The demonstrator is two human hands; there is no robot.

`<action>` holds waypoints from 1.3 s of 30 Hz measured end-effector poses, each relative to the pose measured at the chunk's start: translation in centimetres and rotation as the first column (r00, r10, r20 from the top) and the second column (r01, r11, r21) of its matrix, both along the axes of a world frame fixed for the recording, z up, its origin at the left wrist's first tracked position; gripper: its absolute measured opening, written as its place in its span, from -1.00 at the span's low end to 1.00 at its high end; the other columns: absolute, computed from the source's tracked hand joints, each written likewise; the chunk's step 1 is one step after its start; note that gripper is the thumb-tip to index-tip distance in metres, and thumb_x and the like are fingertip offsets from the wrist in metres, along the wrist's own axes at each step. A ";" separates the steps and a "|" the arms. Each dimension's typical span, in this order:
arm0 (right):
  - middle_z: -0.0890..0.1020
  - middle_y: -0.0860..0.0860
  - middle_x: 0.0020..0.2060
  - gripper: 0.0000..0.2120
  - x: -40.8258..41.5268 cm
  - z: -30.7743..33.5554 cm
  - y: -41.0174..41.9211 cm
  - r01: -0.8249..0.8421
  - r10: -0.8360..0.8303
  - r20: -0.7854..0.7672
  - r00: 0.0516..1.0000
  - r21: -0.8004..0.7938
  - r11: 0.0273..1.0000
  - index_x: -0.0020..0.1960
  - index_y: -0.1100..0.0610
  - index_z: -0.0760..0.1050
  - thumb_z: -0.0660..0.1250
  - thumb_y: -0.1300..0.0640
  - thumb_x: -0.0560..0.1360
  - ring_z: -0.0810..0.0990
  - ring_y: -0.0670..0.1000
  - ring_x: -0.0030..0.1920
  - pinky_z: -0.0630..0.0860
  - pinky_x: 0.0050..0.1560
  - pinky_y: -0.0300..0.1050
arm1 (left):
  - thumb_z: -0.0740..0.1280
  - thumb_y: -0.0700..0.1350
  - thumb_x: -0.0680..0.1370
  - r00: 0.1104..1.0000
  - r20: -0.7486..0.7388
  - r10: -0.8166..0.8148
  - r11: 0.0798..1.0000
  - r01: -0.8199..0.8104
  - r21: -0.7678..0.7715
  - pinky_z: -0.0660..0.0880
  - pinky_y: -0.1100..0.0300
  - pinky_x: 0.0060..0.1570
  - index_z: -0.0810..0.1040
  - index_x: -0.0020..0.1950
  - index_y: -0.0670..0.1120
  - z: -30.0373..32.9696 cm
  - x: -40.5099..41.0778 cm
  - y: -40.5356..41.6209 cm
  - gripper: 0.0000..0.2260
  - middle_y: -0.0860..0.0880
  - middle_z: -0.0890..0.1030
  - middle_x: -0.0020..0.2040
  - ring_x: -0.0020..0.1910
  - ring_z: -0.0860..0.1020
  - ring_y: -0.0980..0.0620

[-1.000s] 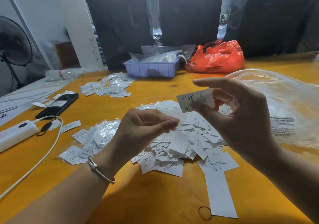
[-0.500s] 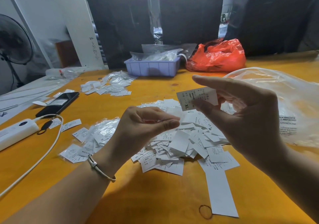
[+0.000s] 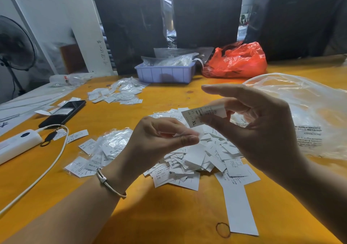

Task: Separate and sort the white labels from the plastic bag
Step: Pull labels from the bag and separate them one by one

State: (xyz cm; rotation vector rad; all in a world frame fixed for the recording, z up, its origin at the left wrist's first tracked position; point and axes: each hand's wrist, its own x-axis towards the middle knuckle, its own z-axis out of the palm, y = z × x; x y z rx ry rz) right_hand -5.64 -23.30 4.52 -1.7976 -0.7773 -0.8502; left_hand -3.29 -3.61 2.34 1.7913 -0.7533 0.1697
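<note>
I see my right hand (image 3: pixel 262 131) raised above the orange table (image 3: pixel 169 215), its thumb and fingers pinching a white label (image 3: pixel 204 115) marked XL, which is tilted with the printed end pointing left. My left hand (image 3: pixel 159 140) is just beside it and slightly lower, thumb pressed against the curled forefinger; a scrap of white shows at the fingertips, but I cannot tell whether it is gripped or simply part of the heap behind. Directly beneath both hands lies the main pile of labels (image 3: pixel 197 159), loose and overlapping, with one long paper strip (image 3: pixel 238 206) running from its right edge toward me and a rubber band (image 3: pixel 222 229) lying just left of the strip's near end. The clear plastic bag (image 3: pixel 304 116) sits crumpled at the right, behind my right hand. To the left of the pile is a smaller group of labels in clear sleeves (image 3: pixel 99 151), and another sorted group (image 3: pixel 120 93) rests farther back, near a blue tray (image 3: pixel 165 72) and a red bag (image 3: pixel 236 59). A black phone (image 3: pixel 63 112), a white power bank (image 3: pixel 18 144) and its cable (image 3: pixel 47 168) occupy the left edge. A thin bracelet (image 3: pixel 110 183) circles my left wrist.
</note>
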 end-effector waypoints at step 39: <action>0.68 -0.12 -0.21 -0.84 1.0 -0.6 -0.6 -0.024 -0.006 -0.105 0.994 -0.279 0.960 0.04 0.08 0.63 0.43 0.22 0.47 0.63 -0.08 -0.24 0.52 -0.24 -0.22 | 0.43 -0.05 0.41 0.985 -0.175 -0.014 0.999 0.021 0.040 0.51 0.36 -0.25 0.72 -0.12 -0.12 -0.1 0.1 0.1 -0.83 0.01 0.71 -0.25 -0.27 0.63 0.10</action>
